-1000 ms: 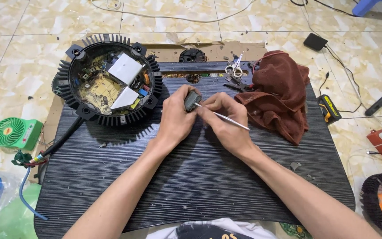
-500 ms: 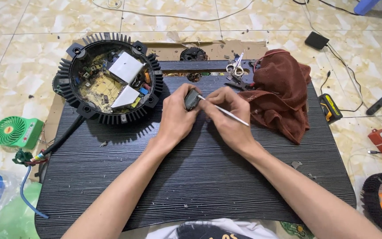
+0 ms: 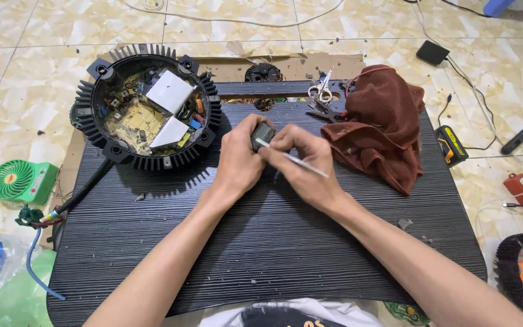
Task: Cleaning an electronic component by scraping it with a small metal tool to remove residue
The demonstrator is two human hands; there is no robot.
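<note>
Black ribbed surface [image 3: 261, 242] on beige tiled floor [image 3: 19, 72] | left hand [image 3: 240, 160] grip clenched on small dark part [image 3: 261, 136] near surface's far edge | right hand [image 3: 307, 166] grasping thin metal pick [image 3: 292, 159], tip on part | round finned housing [image 3: 146, 109] far-left corner | brown cloth [image 3: 382, 127] far-right

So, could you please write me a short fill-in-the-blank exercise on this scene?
1. The left hand holds a small dark ____.
2. The right hand holds a thin metal ____.
3. The cloth right of the hands is ____.
4. The round housing sits on the board's far ____ corner.

Missing: part; tool; brown; left
</note>
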